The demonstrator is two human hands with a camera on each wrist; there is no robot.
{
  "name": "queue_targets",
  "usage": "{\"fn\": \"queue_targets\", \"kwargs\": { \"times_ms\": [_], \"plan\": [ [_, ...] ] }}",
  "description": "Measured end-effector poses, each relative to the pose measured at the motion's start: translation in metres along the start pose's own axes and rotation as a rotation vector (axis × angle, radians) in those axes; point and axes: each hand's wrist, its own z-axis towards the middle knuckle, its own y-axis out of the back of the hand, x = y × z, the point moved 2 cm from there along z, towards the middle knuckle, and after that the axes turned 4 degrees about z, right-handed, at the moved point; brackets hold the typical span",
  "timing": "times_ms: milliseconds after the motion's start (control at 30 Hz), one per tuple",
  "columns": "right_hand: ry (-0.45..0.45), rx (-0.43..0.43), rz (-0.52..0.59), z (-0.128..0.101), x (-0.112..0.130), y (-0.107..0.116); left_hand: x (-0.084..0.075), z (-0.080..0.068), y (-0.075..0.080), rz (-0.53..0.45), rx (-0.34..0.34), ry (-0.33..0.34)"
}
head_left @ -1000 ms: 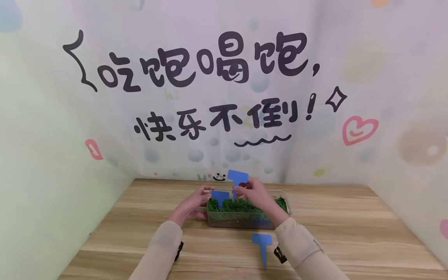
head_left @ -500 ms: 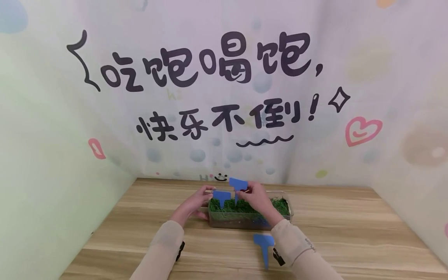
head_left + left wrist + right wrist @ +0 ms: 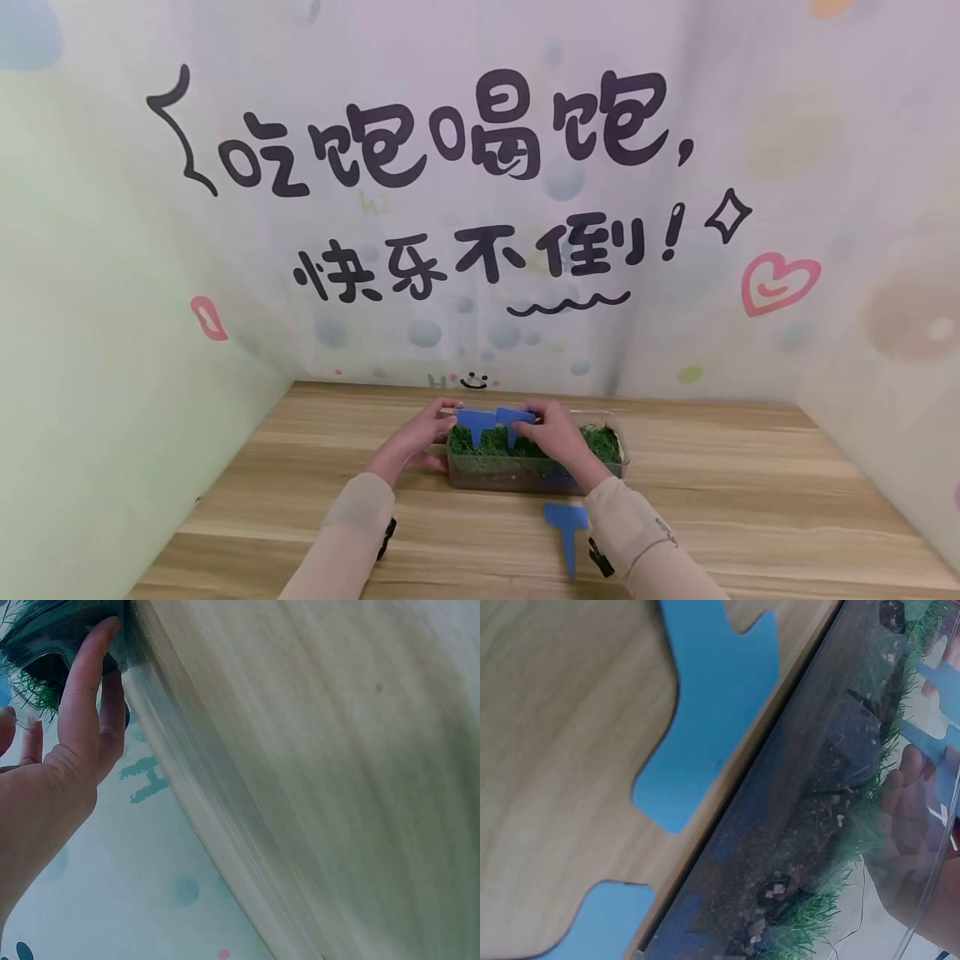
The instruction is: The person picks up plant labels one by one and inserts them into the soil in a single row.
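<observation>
A clear plastic box (image 3: 609,468) filled with soil and green grass (image 3: 592,440) stands on the wooden table. My left hand (image 3: 420,435) holds the box's left end, with its fingers (image 3: 84,686) against the wall of the box (image 3: 45,652). One blue T-shaped label (image 3: 474,422) stands stuck in the grass. Just right of it, my right hand (image 3: 553,433) pinches a second blue label (image 3: 513,417) whose stem is down in the grass. Through the box wall (image 3: 802,825) the right wrist view shows those fingers (image 3: 911,787) and the label stem (image 3: 939,742).
A third blue label (image 3: 566,523) lies flat on the table in front of the box, by my right sleeve; the right wrist view shows this blue label (image 3: 712,697) beside the box. Printed walls close in the table at the back and both sides.
My right hand has brought its blue label down from above the box into the grass, so its head now sits level with the first label. The left hand has stayed on the box.
</observation>
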Motion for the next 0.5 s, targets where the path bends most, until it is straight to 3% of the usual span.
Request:
{"fn": "queue_targets", "kwargs": {
  "times_ms": [300, 500],
  "plan": [
    [0.035, -0.027, -0.117, -0.0017, -0.0004, -0.0003, -0.0009, 0.0016, -0.0001, 0.001, -0.002, 0.014],
    [0.061, 0.000, -0.188, -0.0025, -0.0001, -0.0027, 0.0004, 0.0017, -0.0008, -0.012, -0.004, 0.011]
  ]
}}
